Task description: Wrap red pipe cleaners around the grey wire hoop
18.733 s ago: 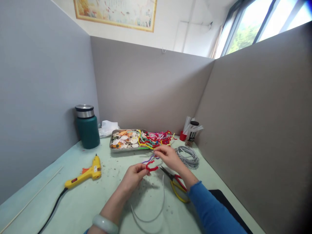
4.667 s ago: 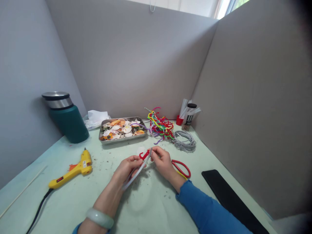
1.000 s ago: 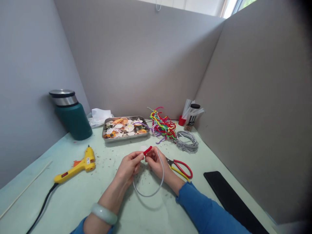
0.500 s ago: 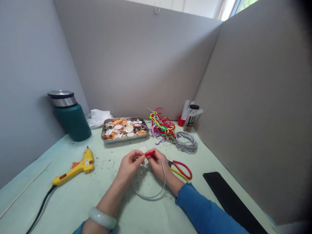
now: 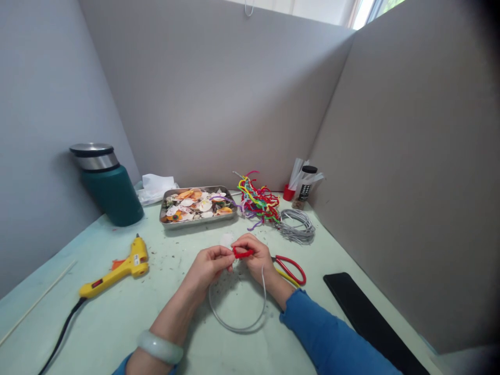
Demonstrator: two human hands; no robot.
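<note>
Both hands meet over the middle of the table. Between the fingertips of my left hand [image 5: 213, 264] and my right hand [image 5: 255, 258] is a short red pipe cleaner [image 5: 244, 254], bent into a small loop. Each hand is closed in a pinch on it. A grey wire [image 5: 238, 330] hangs in a wide curve below the hands; its left end goes out of sight by my left hand, and its other end rises in front of my right wrist. Just right of my right hand lie scissors [image 5: 292, 268] with red and yellow handles, their blades partly hidden by the hand.
A yellow glue gun [image 5: 117, 273] lies left, near a teal bottle [image 5: 113, 195]. At the back are a metal tray [image 5: 199, 225] of shells, a heap of coloured pipe cleaners [image 5: 260, 200], a grey wire coil [image 5: 297, 227] and a black-lidded jar [image 5: 304, 188]. A black strip [image 5: 367, 317] lies right.
The red pipe cleaner now shows as an open loop instead of a straight bundle. My hands have shifted slightly down, and the right fingers have spread around it. The whole view has moved a little.
</note>
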